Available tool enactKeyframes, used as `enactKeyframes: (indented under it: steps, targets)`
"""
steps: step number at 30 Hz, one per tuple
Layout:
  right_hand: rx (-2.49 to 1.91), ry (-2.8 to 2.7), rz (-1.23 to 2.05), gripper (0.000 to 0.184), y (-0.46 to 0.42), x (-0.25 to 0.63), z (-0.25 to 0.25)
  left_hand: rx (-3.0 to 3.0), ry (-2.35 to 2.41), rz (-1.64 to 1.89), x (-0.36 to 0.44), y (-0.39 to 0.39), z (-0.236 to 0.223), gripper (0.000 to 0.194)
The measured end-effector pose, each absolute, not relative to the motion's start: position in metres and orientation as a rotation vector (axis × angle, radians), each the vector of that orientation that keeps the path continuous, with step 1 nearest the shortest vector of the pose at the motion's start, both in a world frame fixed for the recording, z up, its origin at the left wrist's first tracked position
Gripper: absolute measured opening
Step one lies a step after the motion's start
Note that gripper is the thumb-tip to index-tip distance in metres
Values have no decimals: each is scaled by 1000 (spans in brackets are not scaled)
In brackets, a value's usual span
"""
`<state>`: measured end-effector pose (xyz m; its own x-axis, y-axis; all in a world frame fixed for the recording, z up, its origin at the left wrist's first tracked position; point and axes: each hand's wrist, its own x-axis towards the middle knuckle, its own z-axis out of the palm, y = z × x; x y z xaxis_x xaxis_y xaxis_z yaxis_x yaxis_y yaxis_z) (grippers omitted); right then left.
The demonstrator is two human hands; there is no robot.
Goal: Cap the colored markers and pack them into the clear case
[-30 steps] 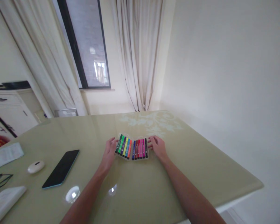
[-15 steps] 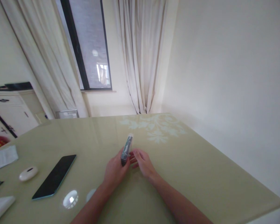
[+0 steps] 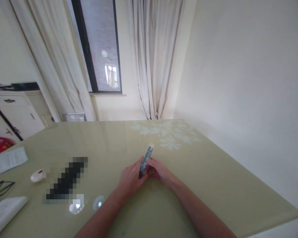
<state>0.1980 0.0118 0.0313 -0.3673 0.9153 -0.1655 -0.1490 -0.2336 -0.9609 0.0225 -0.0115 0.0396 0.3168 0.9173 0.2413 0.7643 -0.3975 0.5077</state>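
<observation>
A slim packet stands tilted above the table, seen nearly edge-on. Its shiny wrapping looks clear, with dark green and whitish markings and a pale far end; what it contains I cannot make out. My left hand is closed around its lower left side. On the other side, the thumb and fingers of my right hand are pressed against the packet's right edge, and its other fingers curl beneath. The lowest part of the packet is partly hidden by my hands.
On the left of the glossy greenish table lie a phone, blurred by pixels, a white rounded case, glasses, a white block-like object and a pale folded sheet. A wall borders the right side.
My right hand has closed from loosely spread fingers onto the packet. The packet shows more of its green face. The view has shifted slightly, moving the whole scene to the right.
</observation>
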Motion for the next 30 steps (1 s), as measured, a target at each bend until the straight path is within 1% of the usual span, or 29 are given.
enactKeyframes:
  steps: [11, 15, 18, 20, 22, 25, 30]
  targets:
    - [-973, -1231, 1773, 50, 11, 201, 30, 2248, 1557, 698, 26, -16, 43, 65]
    - [-1027, -1172, 1702, 50, 7, 193, 31, 2272, 1555, 752, 25, -17, 42, 58]
    - [-1032, -1117, 1737, 50, 5, 191, 32, 2275, 1599, 766, 21, -15, 40, 54]
    - [-1010, -1078, 1795, 53, 4, 192, 34, 2262, 1652, 828, 17, -13, 38, 54]
    - [-977, -1036, 1832, 56, 4, 194, 37, 2256, 1676, 971, 12, -11, 35, 55]
    - [-897, -1040, 1840, 61, 2, 197, 43, 2316, 1595, 1155, 8, -11, 31, 58]
    - [-693, -1169, 1849, 59, -7, 193, 49, 2497, 1386, 1193, 10, -15, 31, 58]
